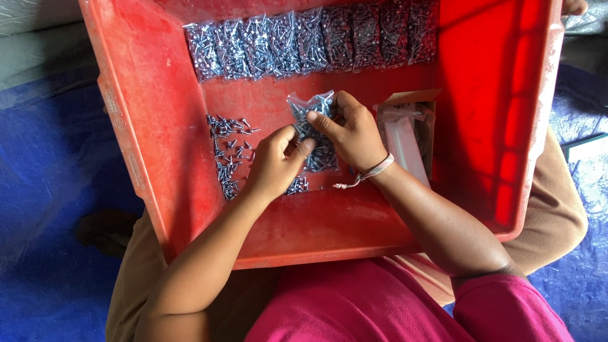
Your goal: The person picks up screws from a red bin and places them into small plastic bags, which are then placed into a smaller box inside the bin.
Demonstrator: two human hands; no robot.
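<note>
Both hands pinch a small clear bag of screws [315,130], left hand [273,166] at its lower edge, right hand [354,134] at its top; the bag stands lengthwise up the red tray [158,145], above blue sheeting [44,164].

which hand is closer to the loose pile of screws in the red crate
Left. The left hand sits right beside the loose screws, just to their right. The right hand is farther right, gripping the clear bag of screws.
</note>
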